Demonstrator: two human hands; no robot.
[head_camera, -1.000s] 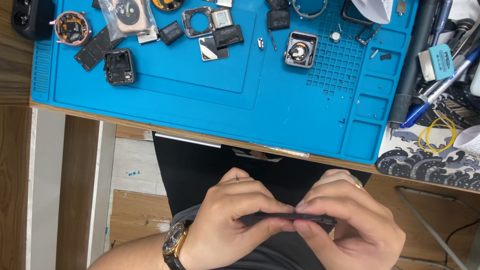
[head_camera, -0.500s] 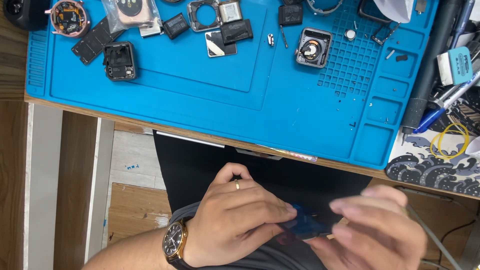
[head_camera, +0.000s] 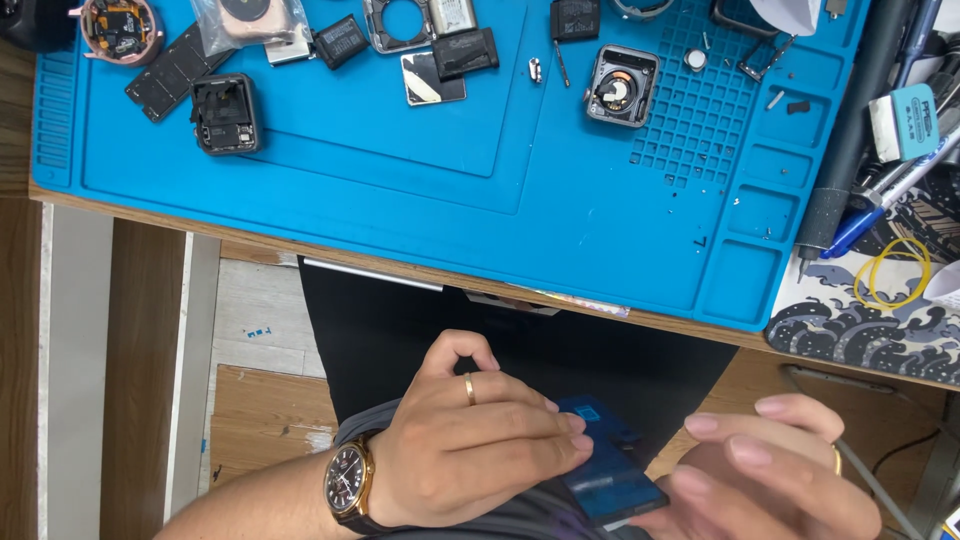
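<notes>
Wooden surface (head_camera: 130, 205) across top, blue work mat (head_camera: 400, 200) covering most of it. Wave-pattern mat (head_camera: 860, 335) at right edge. Below: wood floor (head_camera: 20, 380), pale board (head_camera: 65, 370) standing upright, light plank (head_camera: 255, 320). Even, bright light.

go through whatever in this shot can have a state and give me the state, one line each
flat dark blue glass-backed device: tilted, held over the lap
left hand: fingers laid on the device
right hand: gripping the device's lower right end
square silver watch case: opened, insides showing, lying on the blue silicone work mat
black square watch body: opened, on the mat
yellow rubber band: lying loose, off the mat
</notes>
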